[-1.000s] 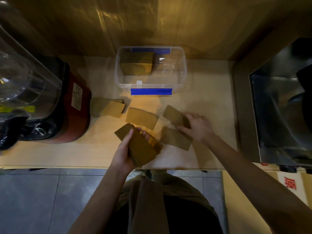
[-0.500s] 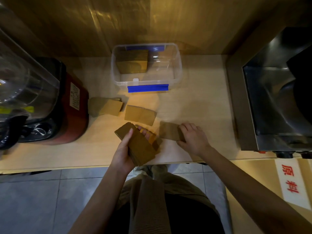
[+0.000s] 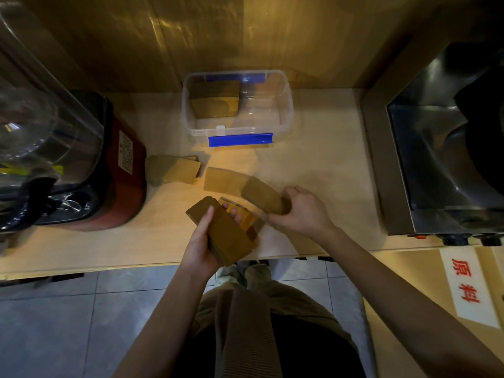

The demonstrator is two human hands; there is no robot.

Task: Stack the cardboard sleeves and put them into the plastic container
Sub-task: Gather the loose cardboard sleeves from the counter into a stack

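Observation:
My left hand (image 3: 203, 241) grips a thick stack of brown cardboard sleeves (image 3: 226, 236) near the counter's front edge. Just to its right, my right hand (image 3: 301, 211) holds a single sleeve (image 3: 263, 199) lifted off the counter, blurred by motion. One loose sleeve (image 3: 223, 180) lies flat behind the hands, and a small pile of sleeves (image 3: 173, 170) lies further left. The clear plastic container (image 3: 286, 107) with a blue clip stands at the back, with a stack of sleeves (image 3: 215, 100) in its left half.
A red and black blender (image 3: 81, 159) with a clear jar stands at the left. A steel appliance (image 3: 441, 148) fills the counter's right side. A wooden wall rises behind the container. The counter's front edge (image 3: 109, 266) runs just below my hands.
My right hand slid the sleeves on the right toward the middle, then lifted one off the counter toward the stack in my left hand. The left hand has stayed put.

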